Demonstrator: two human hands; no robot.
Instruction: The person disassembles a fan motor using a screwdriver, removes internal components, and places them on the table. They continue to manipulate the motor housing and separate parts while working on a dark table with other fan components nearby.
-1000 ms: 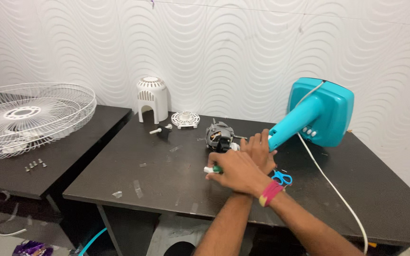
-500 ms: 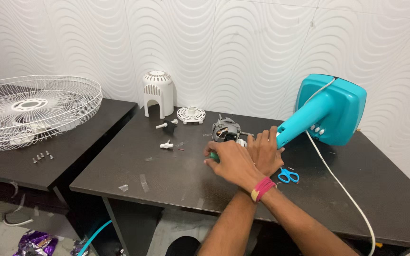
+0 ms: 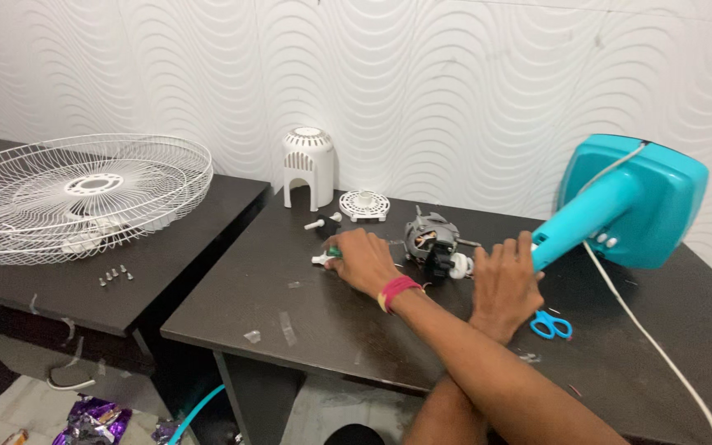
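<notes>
on dark table (image 3: pixel 306 330), arms crossed: right hand (image 3: pixel 362 262) closed on green-handled screwdriver (image 3: pixel 329 255) left of fan motor (image 3: pixel 432 241); left hand (image 3: pixel 504 284) pressed open beside motor, against teal fan stand (image 3: pixel 620 214); blue scissors (image 3: pixel 551 325) nearby.

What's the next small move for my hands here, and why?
Probably lift the green-handled tool off the table and bring it to the motor. The right hand, arms crossed, is closed on that tool left of the motor, while the left hand rests beside the motor at the teal stand's neck, seemingly steadying it.
</notes>
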